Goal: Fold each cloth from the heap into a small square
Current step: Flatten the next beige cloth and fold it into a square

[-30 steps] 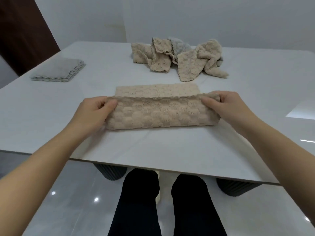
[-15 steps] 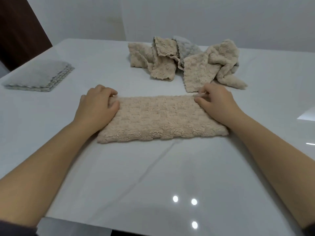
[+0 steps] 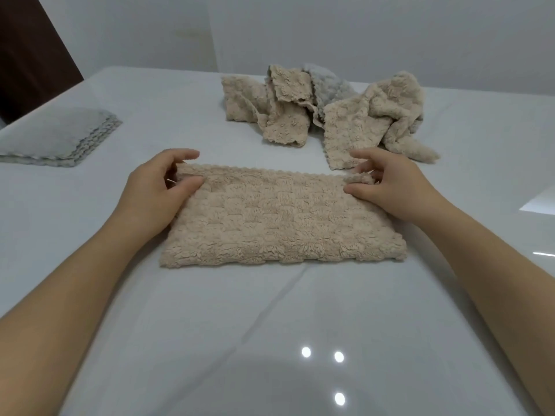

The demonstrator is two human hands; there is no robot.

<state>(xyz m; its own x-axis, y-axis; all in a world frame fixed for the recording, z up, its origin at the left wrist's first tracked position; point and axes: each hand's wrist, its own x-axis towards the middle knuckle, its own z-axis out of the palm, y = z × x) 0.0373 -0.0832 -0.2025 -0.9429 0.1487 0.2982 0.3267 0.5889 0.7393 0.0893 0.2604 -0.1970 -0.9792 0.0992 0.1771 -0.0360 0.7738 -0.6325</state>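
Head view: each grip, left hand [image 3: 156, 192] and right hand [image 3: 390, 189], pinches a far corner of beige cloth [image 3: 279, 220] (folded flat).

One left hand [image 3: 153, 190], one right hand [image 3: 390, 187]. One half-folded beige cloth [image 3: 279, 220]. One heap [image 3: 348, 124]. One grey folded stack [image 3: 51, 136]. One table [image 3: 270, 325].

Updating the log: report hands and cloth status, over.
Left hand and right hand pinch far corners of beige cloth. Cloth folded to a long rectangle, flat on table. Heap close behind right hand; nothing on the cloth.
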